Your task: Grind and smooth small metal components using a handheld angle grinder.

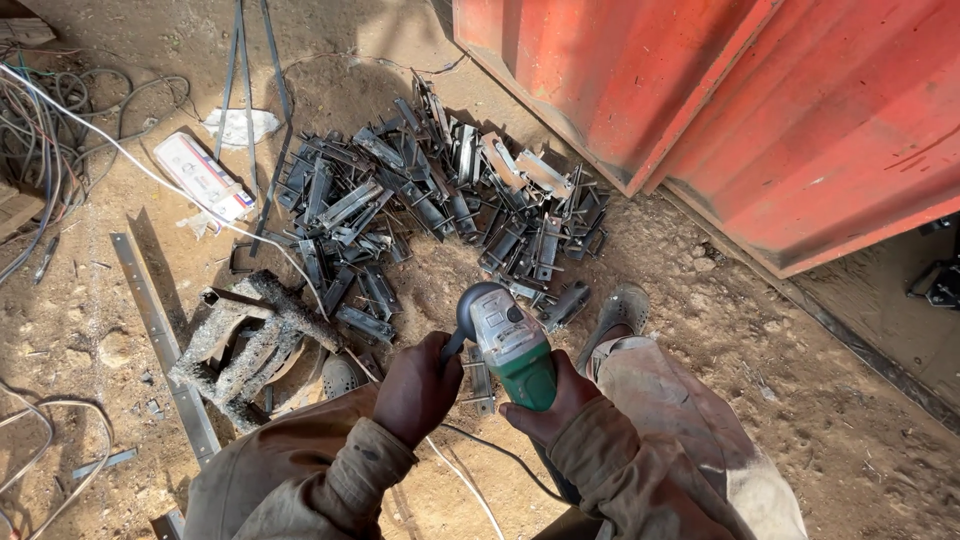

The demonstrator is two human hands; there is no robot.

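A green and grey angle grinder is held over the dirt ground in front of me. My left hand grips its side handle, and my right hand wraps the green body from behind. Its guarded head points toward a heap of small dark metal brackets spread in an arc on the ground. A small metal piece lies under the grinder, partly hidden by my hands.
A rusty welded frame sits at my left, beside a long flat steel strip. White cable and tangled wires run at left. Red metal panels stand at upper right. My sandalled foot rests near the heap.
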